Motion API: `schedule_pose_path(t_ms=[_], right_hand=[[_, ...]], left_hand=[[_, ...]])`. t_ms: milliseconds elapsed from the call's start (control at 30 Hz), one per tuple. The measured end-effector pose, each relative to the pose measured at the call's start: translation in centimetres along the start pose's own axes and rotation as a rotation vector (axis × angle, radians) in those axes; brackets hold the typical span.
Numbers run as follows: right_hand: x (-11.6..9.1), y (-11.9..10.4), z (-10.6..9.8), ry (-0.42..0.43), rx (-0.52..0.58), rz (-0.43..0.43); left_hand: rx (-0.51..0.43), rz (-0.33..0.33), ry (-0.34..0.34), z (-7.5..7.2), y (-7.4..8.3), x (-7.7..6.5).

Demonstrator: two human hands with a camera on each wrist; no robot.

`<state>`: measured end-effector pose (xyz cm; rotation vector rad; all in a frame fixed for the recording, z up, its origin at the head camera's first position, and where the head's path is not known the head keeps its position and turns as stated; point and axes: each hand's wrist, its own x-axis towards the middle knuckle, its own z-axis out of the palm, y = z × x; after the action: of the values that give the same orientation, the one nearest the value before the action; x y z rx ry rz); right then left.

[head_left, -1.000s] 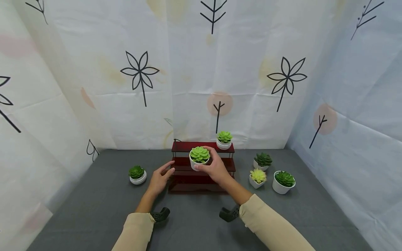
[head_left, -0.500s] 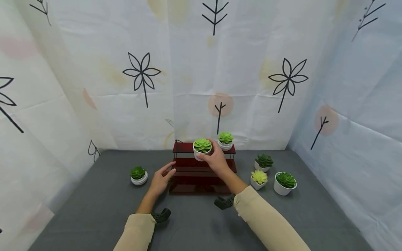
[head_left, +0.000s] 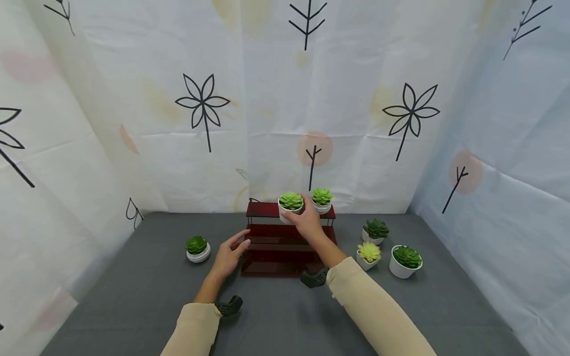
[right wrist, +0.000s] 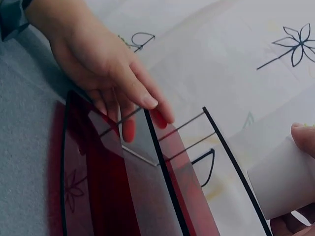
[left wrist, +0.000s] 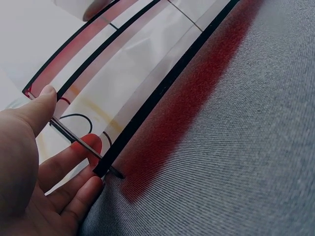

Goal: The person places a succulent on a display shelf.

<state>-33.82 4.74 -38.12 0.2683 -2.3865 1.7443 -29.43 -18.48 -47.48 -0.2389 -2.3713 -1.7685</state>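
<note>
My right hand point(head_left: 307, 220) grips a white pot with a light-green succulent point(head_left: 291, 200) by its side, upright at the top tier of the dark red tiered display stand point(head_left: 276, 267). Whether the pot touches that tier I cannot tell. In the right wrist view the white pot point(right wrist: 280, 177) is beside the top tier's black edge. My left hand point(head_left: 227, 257) holds the stand's left end; in the left wrist view its thumb point(left wrist: 42, 110) and fingers lie around the end frame. Another light-green succulent in a white pot point(head_left: 321, 200) stands at the top tier's right end.
On the grey tabletop point(head_left: 276, 316), a dark-green potted succulent point(head_left: 197, 248) lies left of the stand. To the right are a dark-green one point(head_left: 375, 231), a yellow one point(head_left: 368, 254) and a larger green one point(head_left: 405, 261). Patterned cloth point(head_left: 276, 113) hangs behind.
My right hand has carried the light-green succulent upward and slightly right, from before the middle tier to the top tier, near the other light-green one. My left hand stays at the stand's left end.
</note>
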Motion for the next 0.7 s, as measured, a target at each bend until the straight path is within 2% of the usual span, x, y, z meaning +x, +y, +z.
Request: schedule_pose_path(t_ms=[133, 233, 333, 533, 700], right_hand=[[0.4, 0.1, 0.0, 0.009, -0.042, 0.017], [0.6, 0.2, 0.1, 0.016, -0.071, 0.023], [0.9, 0.2, 0.2, 0.027, -0.103, 0.04], [1.4, 0.4, 0.6, 0.049, -0.121, 0.027], [1.6, 0.2, 0.8, 0.074, -0.116, 0.045]], left_hand=[[0.025, 0.009, 0.014, 0.1, -1.3, 0.4], [0.033, 0.022, 0.017, 0.2, -1.5, 0.4], [0.026, 0.01, 0.008, 0.1, -0.9, 0.2], [0.004, 0.014, -0.017, 0.0, 1.2, -0.6], [0.019, 0.011, -0.021, 0.0, 1.6, -0.8]])
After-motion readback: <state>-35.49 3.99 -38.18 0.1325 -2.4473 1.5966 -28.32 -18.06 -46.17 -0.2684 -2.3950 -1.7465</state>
